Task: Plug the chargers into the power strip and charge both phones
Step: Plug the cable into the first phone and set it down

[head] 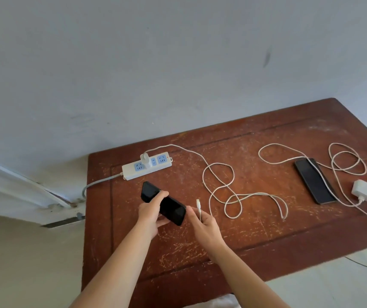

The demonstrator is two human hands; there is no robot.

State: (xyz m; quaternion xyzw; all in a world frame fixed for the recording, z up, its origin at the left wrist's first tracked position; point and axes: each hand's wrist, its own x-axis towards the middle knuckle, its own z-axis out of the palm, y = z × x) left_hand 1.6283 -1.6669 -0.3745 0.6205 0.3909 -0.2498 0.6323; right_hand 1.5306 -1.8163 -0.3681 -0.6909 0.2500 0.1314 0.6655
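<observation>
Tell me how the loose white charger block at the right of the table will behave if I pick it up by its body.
The charger block looks small and rigid, so probably light and easy to pinch. Its cable loops slackly across the second phone, so lifting may drag the cord over that phone and perhaps nudge it. Its smooth casing could be slightly slippery.

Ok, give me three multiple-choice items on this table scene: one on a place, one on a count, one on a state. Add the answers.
1. Where is the second phone?
A. lying on the table's right side
B. on the power strip
C. in the left hand

2. How many chargers are plugged into the power strip?
A. none
B. one
C. two

3. The cable end in the right hand is:
A. inside the held phone
B. not yet plugged in
C. lying on the table

Answers: A, it lies flat there; B, one charger stands in it, the other charger lies loose; C is wrong, B: the plug is clear of the phone held in the left hand.
</observation>
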